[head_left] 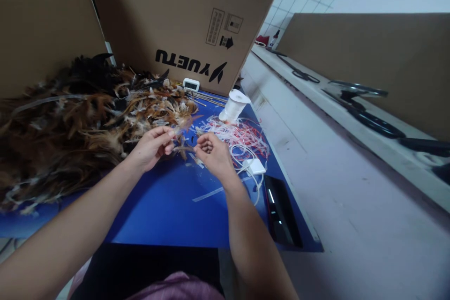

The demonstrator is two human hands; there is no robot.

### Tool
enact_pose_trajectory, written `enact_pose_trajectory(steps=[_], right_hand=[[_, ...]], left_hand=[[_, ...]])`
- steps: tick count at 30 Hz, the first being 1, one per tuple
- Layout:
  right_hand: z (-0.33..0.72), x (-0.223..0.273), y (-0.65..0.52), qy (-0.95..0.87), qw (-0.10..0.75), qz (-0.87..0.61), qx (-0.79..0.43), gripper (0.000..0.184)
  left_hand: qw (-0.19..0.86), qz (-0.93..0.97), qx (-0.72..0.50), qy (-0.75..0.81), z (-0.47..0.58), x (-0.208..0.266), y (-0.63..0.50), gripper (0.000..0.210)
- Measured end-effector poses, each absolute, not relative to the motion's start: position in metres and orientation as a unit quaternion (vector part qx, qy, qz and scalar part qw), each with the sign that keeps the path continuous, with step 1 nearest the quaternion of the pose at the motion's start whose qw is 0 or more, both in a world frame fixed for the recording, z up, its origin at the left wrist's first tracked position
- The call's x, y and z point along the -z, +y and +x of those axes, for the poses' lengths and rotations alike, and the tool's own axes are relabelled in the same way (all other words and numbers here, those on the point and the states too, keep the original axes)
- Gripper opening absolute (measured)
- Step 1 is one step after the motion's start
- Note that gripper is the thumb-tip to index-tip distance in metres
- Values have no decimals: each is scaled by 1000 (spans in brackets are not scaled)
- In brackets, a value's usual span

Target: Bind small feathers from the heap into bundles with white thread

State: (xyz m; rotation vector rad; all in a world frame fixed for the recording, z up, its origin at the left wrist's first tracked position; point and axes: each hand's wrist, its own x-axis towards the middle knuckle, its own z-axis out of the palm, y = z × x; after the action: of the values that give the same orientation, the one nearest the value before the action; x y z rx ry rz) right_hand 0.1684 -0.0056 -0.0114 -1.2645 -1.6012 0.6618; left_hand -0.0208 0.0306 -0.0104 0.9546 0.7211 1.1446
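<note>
Hands — left hand pinching feather, right hand curled beside it.

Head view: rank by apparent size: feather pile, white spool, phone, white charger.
1. feather pile, by far the largest.
2. phone, though it lies nearer the camera, which inflates it.
3. white spool, farther back, so its true rank against the phone is unsure.
4. white charger, smallest.

Both forearms bare, no sleeves, watch or rings visible; left hand, right hand. Pinkish-purple garment (lower frame edge) over lap.
</note>
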Motion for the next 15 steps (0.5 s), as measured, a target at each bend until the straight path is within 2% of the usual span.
enact_pose_trajectory(steps=[15], right_hand=[[172, 9, -5, -644, 494, -522, -262, 11]], left_hand=[[701, 420, -470, 333, -15, 17, 26, 21]])
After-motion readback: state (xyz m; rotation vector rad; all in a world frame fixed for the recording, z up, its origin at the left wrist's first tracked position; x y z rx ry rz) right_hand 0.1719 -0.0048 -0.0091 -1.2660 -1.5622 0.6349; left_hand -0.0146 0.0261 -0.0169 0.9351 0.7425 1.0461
